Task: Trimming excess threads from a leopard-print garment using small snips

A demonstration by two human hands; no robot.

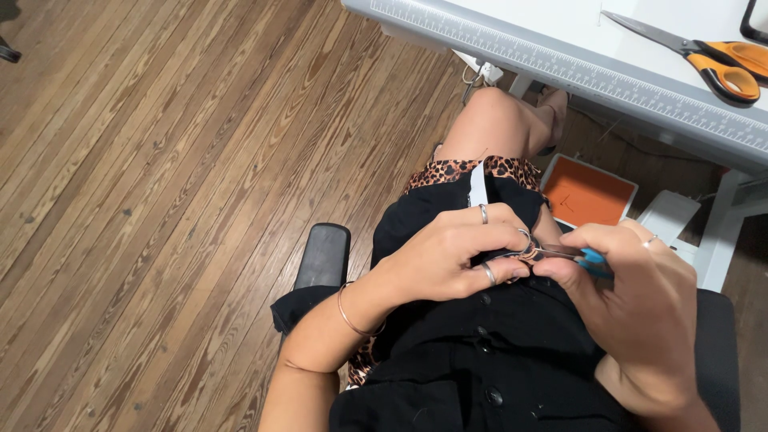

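Black fabric [448,216], buttoned, pinched by left hand [448,260]

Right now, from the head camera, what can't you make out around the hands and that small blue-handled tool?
- Tip of the blue-handled tool: hidden between the left hand and right hand, so what it cuts or grips is unclear.
- The small piece pinched at the fingertips: too small to identify.
- Black garment: the worked spot is covered by both hands.
- Orange-handled scissors on the white table: handles cut off by the right edge.
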